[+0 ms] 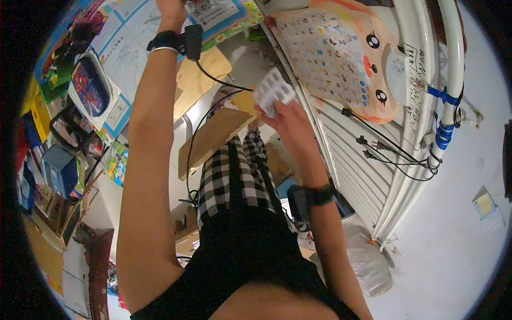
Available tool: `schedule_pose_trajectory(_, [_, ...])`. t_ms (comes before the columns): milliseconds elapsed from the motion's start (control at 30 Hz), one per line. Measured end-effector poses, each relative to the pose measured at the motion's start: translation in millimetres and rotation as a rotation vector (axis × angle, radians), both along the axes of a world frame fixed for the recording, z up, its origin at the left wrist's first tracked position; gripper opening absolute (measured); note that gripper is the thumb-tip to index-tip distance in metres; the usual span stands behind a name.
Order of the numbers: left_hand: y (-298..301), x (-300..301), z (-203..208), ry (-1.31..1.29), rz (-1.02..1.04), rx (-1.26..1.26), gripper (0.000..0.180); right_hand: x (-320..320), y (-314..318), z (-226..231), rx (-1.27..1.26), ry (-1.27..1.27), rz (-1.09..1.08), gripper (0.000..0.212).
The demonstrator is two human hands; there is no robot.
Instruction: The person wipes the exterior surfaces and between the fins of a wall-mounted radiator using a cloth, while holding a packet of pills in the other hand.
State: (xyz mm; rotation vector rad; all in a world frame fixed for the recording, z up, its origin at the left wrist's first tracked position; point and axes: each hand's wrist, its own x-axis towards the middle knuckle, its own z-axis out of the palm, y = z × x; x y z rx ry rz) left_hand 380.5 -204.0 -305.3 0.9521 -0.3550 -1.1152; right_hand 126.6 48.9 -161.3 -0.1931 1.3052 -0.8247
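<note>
Head: right hand (290, 126) between printed sheets (124, 58) and white pipes (455, 53).

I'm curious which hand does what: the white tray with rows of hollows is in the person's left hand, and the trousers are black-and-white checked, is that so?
Not quite: the head view shows the white tray in the right hand, not the left hand. The trousers are indeed black-and-white checked.
</note>
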Motion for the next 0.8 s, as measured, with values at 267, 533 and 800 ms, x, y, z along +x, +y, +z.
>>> schedule_pose_trajectory(267, [15, -15, 6, 0.112, -0.003, 0.030, 0.027, 23, -33, -99, -0.004, 0.448, 0.274, 0.015])
schedule_pose_trajectory(533, [37, -22, 18, 0.226, -0.070, 0.015, 0.026, 25, -61, -140, -0.195, 0.603, 0.513, 0.021])
schedule_pose_trajectory(800, [113, 35, 71, 0.128, -0.060, 0.035, 0.034, 62, -33, -42, -0.128, 0.167, 0.419, 0.029])
